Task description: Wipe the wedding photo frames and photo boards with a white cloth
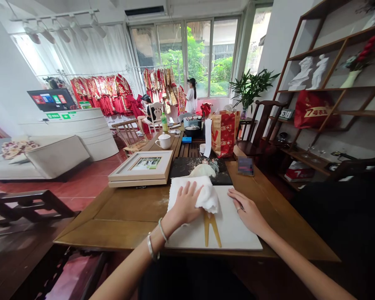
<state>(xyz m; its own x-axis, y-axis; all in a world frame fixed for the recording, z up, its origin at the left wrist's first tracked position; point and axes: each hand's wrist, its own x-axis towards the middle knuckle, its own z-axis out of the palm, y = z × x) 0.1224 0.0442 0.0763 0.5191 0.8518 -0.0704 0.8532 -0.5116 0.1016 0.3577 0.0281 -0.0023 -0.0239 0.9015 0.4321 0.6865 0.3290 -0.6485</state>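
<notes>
A flat white panel (234, 227) with a gold shape lies on the wooden table (128, 216) in front of me. A white cloth (206, 193) lies on its upper left part. My left hand (185, 205) rests flat on the cloth, fingers spread. My right hand (248, 210) lies flat on the panel's right side, fingers stretched out, with a ring on one finger. Bracelets circle my left wrist.
Beyond the panel lie a dark photo print (203, 168), stacked picture frames (142, 166) and a small card (245, 165). Farther back stand a white teapot (164, 141), a red gift bag (224, 133) and a green bottle (164, 121). Shelves stand right; two people are by red garment racks.
</notes>
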